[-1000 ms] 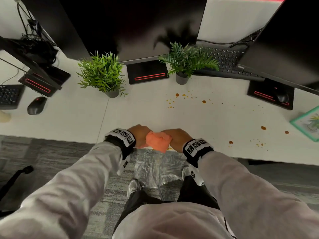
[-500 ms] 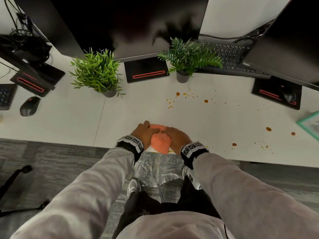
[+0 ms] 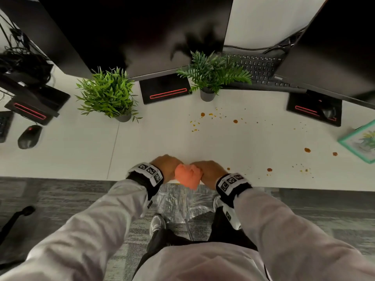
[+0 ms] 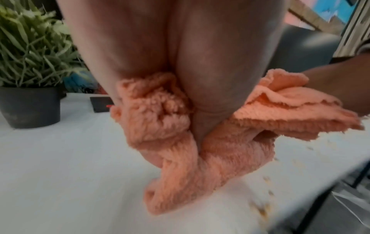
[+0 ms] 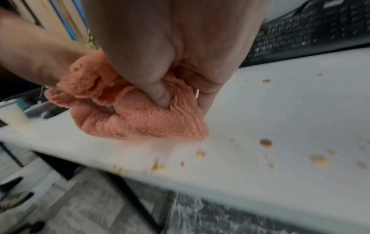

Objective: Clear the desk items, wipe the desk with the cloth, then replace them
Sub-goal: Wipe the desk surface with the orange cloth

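Observation:
An orange fluffy cloth (image 3: 187,175) is bunched between both hands just above the front edge of the white desk (image 3: 154,142). My left hand (image 3: 165,167) grips its left part, fingers curled into the cloth (image 4: 160,114). My right hand (image 3: 207,171) grips the right part, with a finger pressed into the cloth (image 5: 140,114). Brown crumbs stick to the cloth's lower edge. Orange-brown spots and crumbs (image 3: 235,121) are scattered over the desk's middle and right, and along the edge (image 5: 200,154).
Two potted plants (image 3: 107,94) (image 3: 211,74), three black monitor bases (image 3: 165,91), a keyboard (image 3: 257,67), a mouse (image 3: 29,136) and a green-framed picture (image 3: 363,140) stand on the desk. A clear plastic bag (image 3: 180,201) lies on the floor under the edge.
Both hands have kept the cloth at the desk's front edge and bunched it tighter, lifting it slightly off the surface. The head view moved a little closer.

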